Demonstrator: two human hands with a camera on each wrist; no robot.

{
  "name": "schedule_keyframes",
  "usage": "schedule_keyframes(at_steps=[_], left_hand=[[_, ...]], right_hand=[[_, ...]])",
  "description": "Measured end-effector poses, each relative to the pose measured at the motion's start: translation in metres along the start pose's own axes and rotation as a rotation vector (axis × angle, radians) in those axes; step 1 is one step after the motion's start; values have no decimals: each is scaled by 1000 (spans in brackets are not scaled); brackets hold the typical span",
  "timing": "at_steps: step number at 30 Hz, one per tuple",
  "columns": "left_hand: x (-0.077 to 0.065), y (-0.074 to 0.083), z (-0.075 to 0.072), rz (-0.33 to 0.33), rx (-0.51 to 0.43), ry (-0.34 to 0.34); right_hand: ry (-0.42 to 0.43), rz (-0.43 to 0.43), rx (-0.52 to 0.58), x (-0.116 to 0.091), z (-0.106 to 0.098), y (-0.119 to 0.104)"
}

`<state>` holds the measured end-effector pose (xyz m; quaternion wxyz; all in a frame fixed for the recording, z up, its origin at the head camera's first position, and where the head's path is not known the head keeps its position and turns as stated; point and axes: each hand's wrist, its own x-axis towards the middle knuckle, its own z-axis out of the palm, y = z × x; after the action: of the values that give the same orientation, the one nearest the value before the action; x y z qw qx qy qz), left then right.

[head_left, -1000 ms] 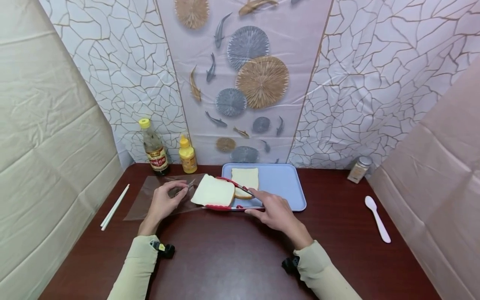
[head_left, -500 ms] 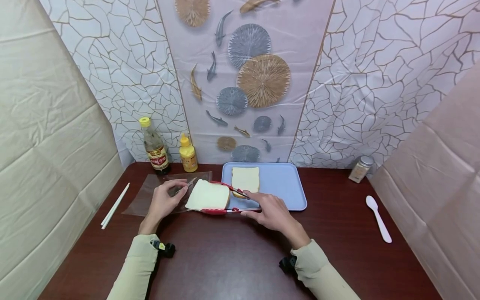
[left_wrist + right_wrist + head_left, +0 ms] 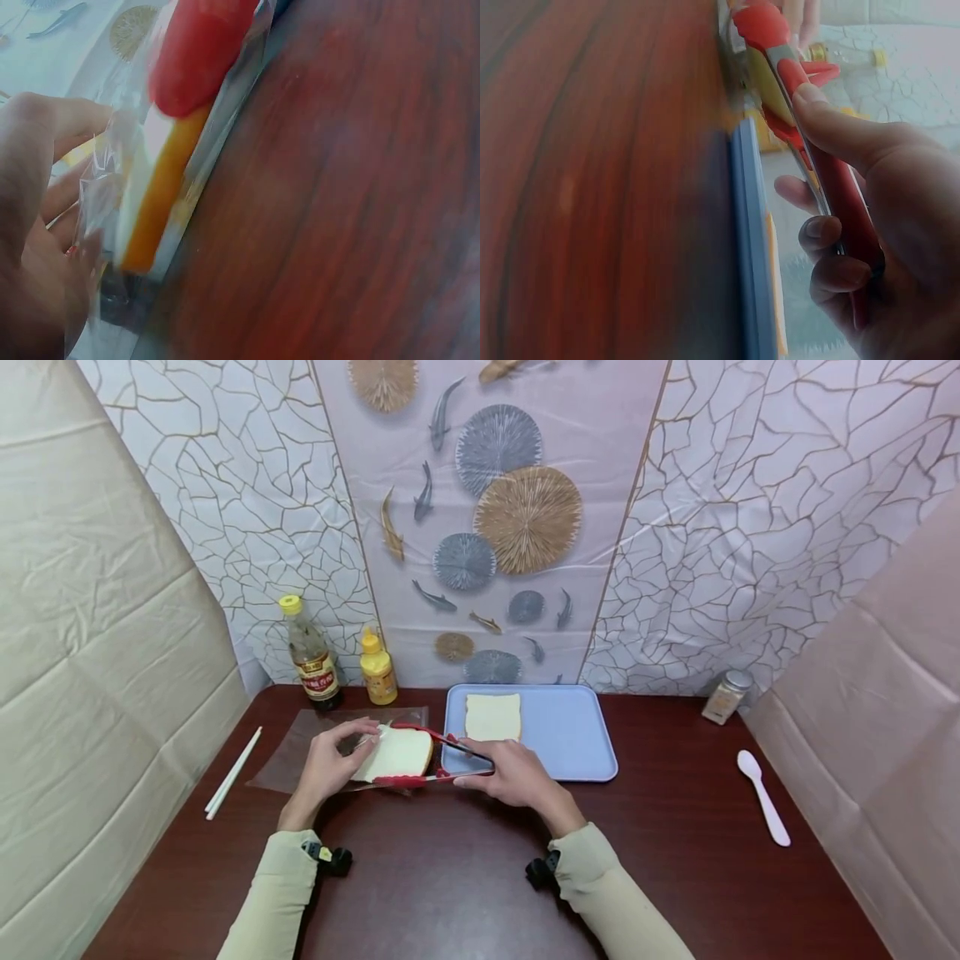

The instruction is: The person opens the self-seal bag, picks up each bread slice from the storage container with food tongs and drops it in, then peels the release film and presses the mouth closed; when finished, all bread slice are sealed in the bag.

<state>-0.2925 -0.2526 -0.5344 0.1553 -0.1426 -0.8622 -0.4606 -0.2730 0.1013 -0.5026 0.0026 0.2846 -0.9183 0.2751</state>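
Note:
My left hand (image 3: 330, 764) pinches the upper layer of a clear plastic bag (image 3: 288, 756) at its mouth, lifting it off the table. In my right hand (image 3: 513, 777) is a pair of red-tipped tongs (image 3: 844, 195), gripped around the handles. Between the tongs' arms sits a slice of white bread (image 3: 401, 750), held by its two opposite sides. Much of this slice lies inside the bag, its far end hidden behind my left fingers. In the left wrist view, the film covers the brown crust (image 3: 165, 195) and a red tong tip (image 3: 199, 64).
A blue tray (image 3: 573, 735) bearing another bread slice (image 3: 492, 717) is at the back middle. Behind the bag stand a sauce bottle (image 3: 315, 668) and a yellow squeeze bottle (image 3: 377, 672). White chopsticks (image 3: 234, 774) lie left; a white spoon (image 3: 763, 797) and a seasoning jar (image 3: 726, 697) are right.
My right hand has moved left with the tongs, carrying the bread slice off the tray's edge and farther into the bag. My left hand has stayed almost still, holding the bag's mouth.

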Motion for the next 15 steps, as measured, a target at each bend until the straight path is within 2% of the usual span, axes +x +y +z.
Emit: schedule_keyframes(at_steps=[7,15], left_hand=[[2,5,-1,-2,-23,-21],[1,6,-2,-7,-27,-7]], right_hand=[[3,-39,12,19,17,-14],[-14,-31,11,32,31,-27]])
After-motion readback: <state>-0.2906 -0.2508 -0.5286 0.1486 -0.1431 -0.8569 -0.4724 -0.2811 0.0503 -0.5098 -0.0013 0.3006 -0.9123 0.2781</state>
